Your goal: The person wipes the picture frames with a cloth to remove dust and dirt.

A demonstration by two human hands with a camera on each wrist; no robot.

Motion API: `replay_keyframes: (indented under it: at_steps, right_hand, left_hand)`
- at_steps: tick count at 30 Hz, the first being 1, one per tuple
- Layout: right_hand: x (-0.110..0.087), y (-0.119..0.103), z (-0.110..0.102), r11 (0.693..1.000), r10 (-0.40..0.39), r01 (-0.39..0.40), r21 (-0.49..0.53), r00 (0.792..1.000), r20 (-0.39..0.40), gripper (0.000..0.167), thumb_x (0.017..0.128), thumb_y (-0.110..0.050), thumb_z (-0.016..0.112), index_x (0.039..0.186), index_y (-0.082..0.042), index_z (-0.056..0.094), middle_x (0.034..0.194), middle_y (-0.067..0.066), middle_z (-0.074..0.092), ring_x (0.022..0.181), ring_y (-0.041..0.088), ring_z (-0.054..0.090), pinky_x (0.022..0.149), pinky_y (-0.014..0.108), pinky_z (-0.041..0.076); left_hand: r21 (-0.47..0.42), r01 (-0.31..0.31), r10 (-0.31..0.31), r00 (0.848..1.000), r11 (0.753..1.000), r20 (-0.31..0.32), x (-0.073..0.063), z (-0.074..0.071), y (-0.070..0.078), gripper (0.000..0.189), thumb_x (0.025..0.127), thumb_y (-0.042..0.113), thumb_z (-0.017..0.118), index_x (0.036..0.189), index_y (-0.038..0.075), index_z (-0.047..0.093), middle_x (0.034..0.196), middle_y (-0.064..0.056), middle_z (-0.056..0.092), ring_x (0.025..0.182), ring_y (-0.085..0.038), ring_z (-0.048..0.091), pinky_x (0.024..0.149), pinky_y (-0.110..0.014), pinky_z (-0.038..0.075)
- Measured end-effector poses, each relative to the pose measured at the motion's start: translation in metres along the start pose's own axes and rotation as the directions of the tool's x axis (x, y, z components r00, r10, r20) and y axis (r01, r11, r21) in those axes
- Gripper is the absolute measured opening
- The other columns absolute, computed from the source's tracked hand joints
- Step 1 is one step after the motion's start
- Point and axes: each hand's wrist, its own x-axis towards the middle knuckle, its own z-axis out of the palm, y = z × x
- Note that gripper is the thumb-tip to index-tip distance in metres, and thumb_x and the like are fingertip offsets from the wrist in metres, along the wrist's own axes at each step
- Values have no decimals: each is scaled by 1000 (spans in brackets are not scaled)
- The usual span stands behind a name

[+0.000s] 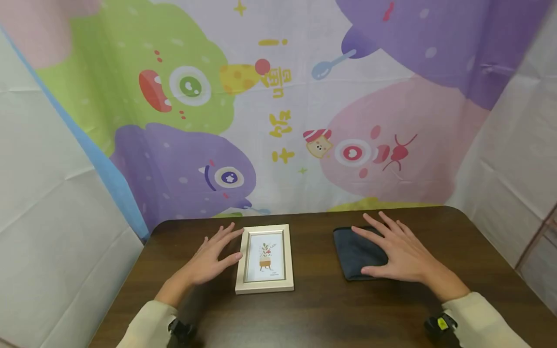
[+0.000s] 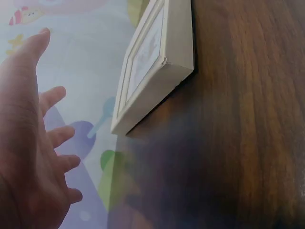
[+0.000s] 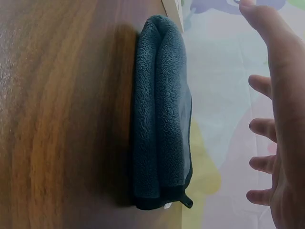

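Note:
A cream picture frame (image 1: 265,286) with a potted-plant print lies flat on the dark wooden table, left of centre. My left hand (image 1: 213,258) hovers at the frame's left side, fingers spread and holding nothing. In the left wrist view the same picture frame (image 2: 157,86) shows its corner and thick edge, apart from the hand (image 2: 33,133). A folded dark blue-grey towel (image 1: 354,256) lies to the right. Over its right part my right hand (image 1: 402,253) is held with fingers spread, hiding some of it. The right wrist view shows the towel's thick folds (image 3: 159,109) and a small loop at one corner.
The brown wooden table (image 1: 313,309) has rounded far corners. Behind it hangs a curtain (image 1: 300,183) printed with cartoon monsters, and pale cloth panels (image 1: 513,159) stand at both sides. A black band (image 1: 182,331) is worn on each wrist.

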Motion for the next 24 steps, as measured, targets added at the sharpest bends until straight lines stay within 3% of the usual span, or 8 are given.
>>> replay_keyframes:
  at_steps: [3, 11, 20, 24]
  right_hand:
    - [0, -1, 1, 1000, -4, 4, 4, 1000, 2, 96, 87, -76, 82, 169, -38, 51, 182, 14, 42, 165, 58, 38, 119, 89, 38]
    - [0, -2, 4, 1000, -5, 5, 9, 1000, 14, 96, 87, -77, 81, 170, -40, 49, 182, 14, 42, 165, 58, 38, 118, 89, 40]
    - [-1, -5, 11, 999, -19, 19, 28, 999, 31, 97, 87, -77, 82, 170, -40, 48, 183, 14, 41, 165, 58, 37, 116, 89, 41]
    - [-2, -6, 15, 999, -18, 15, 52, 998, 56, 97, 88, -77, 81, 171, -39, 48, 184, 14, 39, 166, 59, 36, 115, 89, 42]
  left_hand:
    - [-51, 2, -2, 1000, 999, 2, 1, 1, -1, 68, 111, 47, 66, 171, 18, 49, 185, -24, 32, 172, -60, 23, 126, -95, 12]
    - [-61, 4, -5, 999, 998, -32, -5, 13, -9, 69, 107, 44, 72, 167, 16, 54, 183, -23, 38, 169, -61, 29, 125, -95, 14]
    - [-121, -32, 16, 992, 992, -127, -8, 31, -17, 68, 102, 37, 79, 163, 12, 59, 180, -24, 42, 170, -63, 25, 127, -94, 11]
    - [-150, -24, 7, 993, 988, -114, -10, 39, -18, 67, 103, 37, 78, 162, 10, 59, 181, -24, 41, 170, -63, 22, 126, -94, 12]
